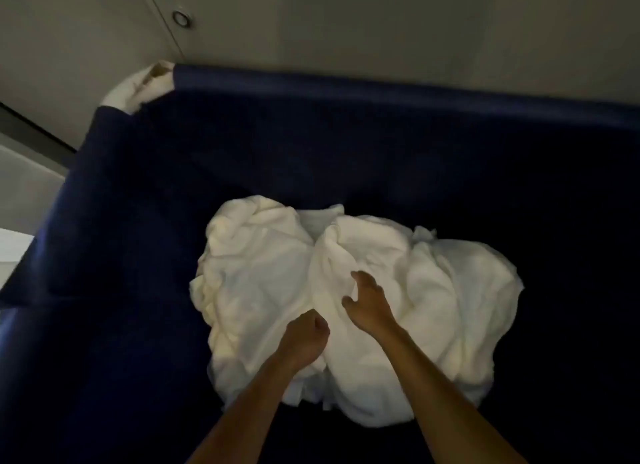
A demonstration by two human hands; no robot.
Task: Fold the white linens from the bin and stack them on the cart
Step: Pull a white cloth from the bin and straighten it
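Both your hands are on the crumpled white linens [263,273] at the bottom of the navy fabric bin [104,221]: left hand [304,339] clenches a fold, right hand [367,304] spread, loose. Soft, light, floppy, prob. tangled; grab an edge/corner.

A back-of-house laundry or linen room is suggested. The view is filled by a deep, navy fabric-walled laundry bin [381,89], at whose bottom a crumpled heap of white linens [263,283] is seen. Plain pale wall panels [381,23] with a round metal fitting [181,19] are seen behind it.
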